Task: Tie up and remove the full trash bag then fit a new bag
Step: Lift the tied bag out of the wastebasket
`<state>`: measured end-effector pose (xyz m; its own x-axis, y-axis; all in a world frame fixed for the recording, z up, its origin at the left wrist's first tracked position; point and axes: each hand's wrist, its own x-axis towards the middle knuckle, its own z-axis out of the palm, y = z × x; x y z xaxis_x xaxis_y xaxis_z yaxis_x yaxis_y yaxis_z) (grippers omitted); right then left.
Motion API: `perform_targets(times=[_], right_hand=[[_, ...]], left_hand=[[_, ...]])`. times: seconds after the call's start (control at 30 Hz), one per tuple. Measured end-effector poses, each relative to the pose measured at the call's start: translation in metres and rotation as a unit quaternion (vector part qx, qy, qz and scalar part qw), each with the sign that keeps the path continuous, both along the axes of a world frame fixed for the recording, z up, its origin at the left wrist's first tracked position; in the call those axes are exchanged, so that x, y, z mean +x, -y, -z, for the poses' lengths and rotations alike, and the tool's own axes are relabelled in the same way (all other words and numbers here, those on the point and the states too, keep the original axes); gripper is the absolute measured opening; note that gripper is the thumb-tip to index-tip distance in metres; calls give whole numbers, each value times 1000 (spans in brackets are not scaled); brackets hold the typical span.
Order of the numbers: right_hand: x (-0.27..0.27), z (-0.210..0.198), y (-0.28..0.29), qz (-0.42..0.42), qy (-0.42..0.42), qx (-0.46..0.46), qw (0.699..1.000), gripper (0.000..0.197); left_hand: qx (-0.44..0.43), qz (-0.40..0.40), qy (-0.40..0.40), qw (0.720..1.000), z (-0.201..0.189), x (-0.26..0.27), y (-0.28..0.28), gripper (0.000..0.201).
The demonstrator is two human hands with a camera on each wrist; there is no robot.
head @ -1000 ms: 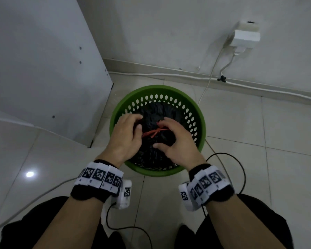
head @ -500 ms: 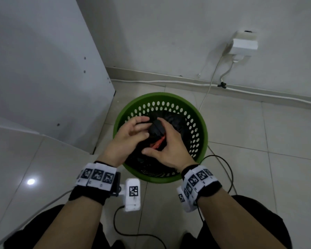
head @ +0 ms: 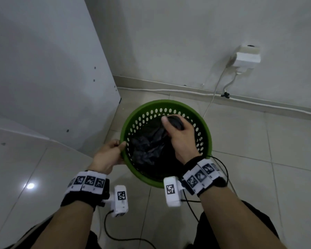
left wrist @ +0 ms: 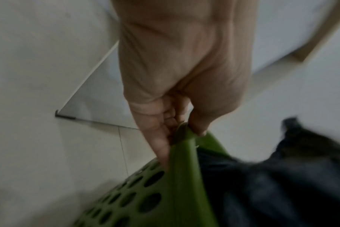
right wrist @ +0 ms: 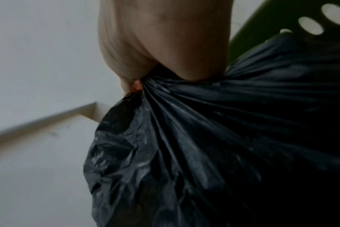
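Note:
A round green perforated basket point(head: 204, 133) stands on the tiled floor with a black trash bag point(head: 147, 148) inside. My right hand point(head: 178, 130) grips the gathered neck of the bag above the basket, and the plastic fans out taut below the fist point(right wrist: 204, 138). A bit of the red tie point(right wrist: 136, 86) shows at the fist. My left hand point(head: 113, 151) pinches the basket's near-left rim point(left wrist: 184, 153), thumb inside and fingers outside.
A white cabinet panel point(head: 52, 78) stands close on the left of the basket. The wall with a skirting board runs behind, carrying a white socket box point(head: 248, 57) and white cables. Black wrist-camera cables trail on the floor near my knees.
Both hands were at the red tie on the bag's top. The left hand has moved off to the basket rim; the right hand has closed round the bag's neck and raised it.

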<state>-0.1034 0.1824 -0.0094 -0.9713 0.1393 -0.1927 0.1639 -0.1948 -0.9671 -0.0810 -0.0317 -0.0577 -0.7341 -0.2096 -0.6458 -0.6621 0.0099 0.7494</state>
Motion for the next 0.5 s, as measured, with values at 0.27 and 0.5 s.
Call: perform_targets(times=[0.27, 0.5], right_hand=[[-16, -121, -22, 64, -74, -52, 994, 41], [-2, -229, -22, 37, -77, 24, 996, 34]], left_hand=[[76, 1, -3, 997, -4, 6, -11, 20], [-21, 20, 96, 995, -48, 11, -14, 33]])
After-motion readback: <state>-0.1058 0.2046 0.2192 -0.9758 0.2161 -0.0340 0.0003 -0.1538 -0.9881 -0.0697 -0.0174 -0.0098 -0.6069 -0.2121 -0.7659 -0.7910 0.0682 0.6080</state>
